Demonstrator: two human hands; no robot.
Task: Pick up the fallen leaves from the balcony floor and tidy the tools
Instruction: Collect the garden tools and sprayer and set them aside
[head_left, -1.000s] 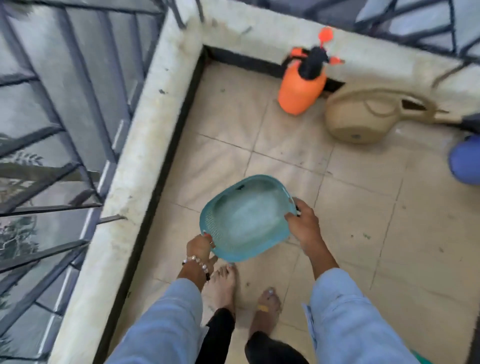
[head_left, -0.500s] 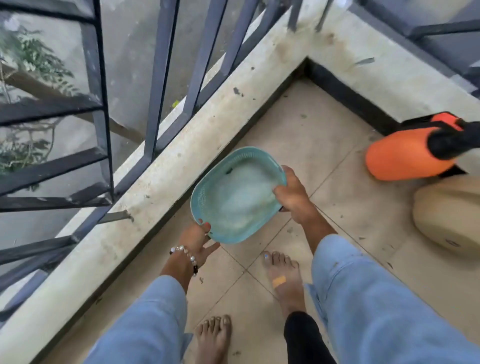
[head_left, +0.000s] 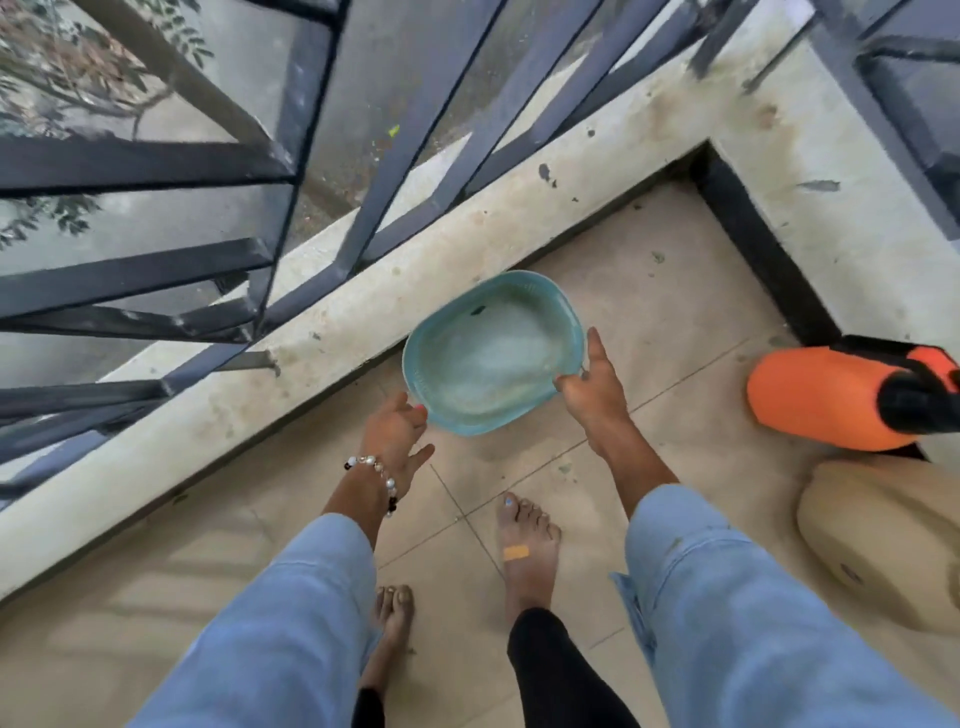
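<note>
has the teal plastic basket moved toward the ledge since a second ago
Yes. The teal plastic basket has moved toward the concrete ledge under the railing; earlier it was over open floor tiles, and now its far rim nearly reaches the ledge.

Matt, seemingly plastic teal basket (head_left: 493, 358); rough stained concrete ledge (head_left: 363, 306).

Head-worn view, steeply downward

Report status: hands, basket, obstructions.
Left hand and right hand each grip the teal basket rim. Basket nearly empty. Orange sprayer stands right, clear.
</note>
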